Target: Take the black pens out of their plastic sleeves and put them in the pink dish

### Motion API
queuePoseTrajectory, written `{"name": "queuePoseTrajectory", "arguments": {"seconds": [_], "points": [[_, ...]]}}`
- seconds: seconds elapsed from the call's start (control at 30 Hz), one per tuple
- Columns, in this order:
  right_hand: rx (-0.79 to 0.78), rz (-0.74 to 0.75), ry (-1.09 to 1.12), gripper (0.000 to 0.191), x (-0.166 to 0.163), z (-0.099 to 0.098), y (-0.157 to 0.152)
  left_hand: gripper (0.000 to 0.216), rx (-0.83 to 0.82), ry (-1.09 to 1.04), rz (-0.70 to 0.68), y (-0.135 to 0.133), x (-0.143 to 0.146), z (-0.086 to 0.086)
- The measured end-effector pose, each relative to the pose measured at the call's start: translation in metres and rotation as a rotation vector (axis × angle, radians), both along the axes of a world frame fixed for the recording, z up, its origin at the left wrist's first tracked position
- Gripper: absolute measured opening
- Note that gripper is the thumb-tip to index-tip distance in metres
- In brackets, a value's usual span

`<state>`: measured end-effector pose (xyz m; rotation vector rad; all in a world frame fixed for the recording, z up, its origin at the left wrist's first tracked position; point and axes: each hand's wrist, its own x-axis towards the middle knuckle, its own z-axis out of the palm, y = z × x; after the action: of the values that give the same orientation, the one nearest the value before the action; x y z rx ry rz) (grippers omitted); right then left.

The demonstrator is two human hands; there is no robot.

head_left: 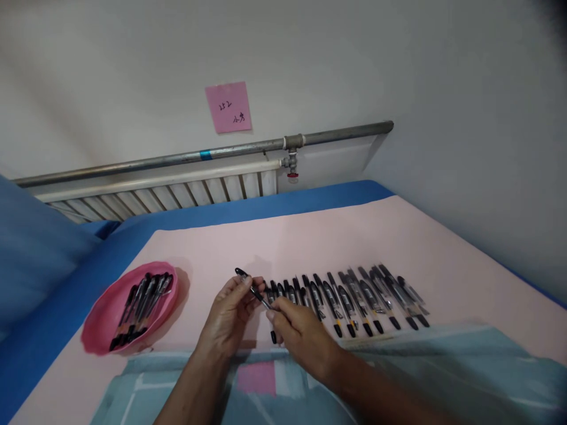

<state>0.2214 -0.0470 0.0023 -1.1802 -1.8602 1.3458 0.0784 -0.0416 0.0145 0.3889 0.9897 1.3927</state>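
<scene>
A black-capped pen [256, 290] is held slantwise between both hands, its capped end up to the left. My left hand [233, 310] pinches it near the cap, and my right hand [299, 330] grips its lower end. Right behind and beside my right hand, a row of pens [348, 301] with clear barrels and black caps lies on the pink table surface [212, 248]. Part of that row is hidden by my right hand. To the left of my hands, a pink basin [100, 316] holds several similar pens [144, 307].
A light blue patterned cloth [443, 366] covers the near edge. Blue covering [266, 205] borders the pink surface at the back. Behind stand a white radiator [177, 192] and a metal pipe [155, 165] with a red-handled valve [293, 175]. A pink note [228, 107] is on the wall.
</scene>
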Motion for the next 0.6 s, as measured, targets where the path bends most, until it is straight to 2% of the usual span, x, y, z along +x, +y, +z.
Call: {"name": "queuePoseTrajectory", "arguments": {"seconds": [0.13, 0.23, 0.33, 0.6], "points": [[-0.03, -0.029, -0.01, 0.024, -0.002, 0.002, 0.0, 0.018, 0.042, 0.104, 0.015, -0.001, 0.006, -0.004], [-0.039, -0.044, 0.006, 0.024, -0.002, 0.002, 0.0, 0.02, 0.048, 0.153, -0.039, -0.003, 0.009, -0.007], [-0.034, -0.055, 0.028, 0.024, -0.002, 0.0, 0.0, 0.023, 0.04, 0.147, -0.096, -0.004, 0.012, -0.008], [-0.01, -0.084, 0.017, 0.025, -0.003, 0.003, -0.005, 0.023, 0.066, 0.117, -0.113, -0.003, 0.014, -0.007]]}}
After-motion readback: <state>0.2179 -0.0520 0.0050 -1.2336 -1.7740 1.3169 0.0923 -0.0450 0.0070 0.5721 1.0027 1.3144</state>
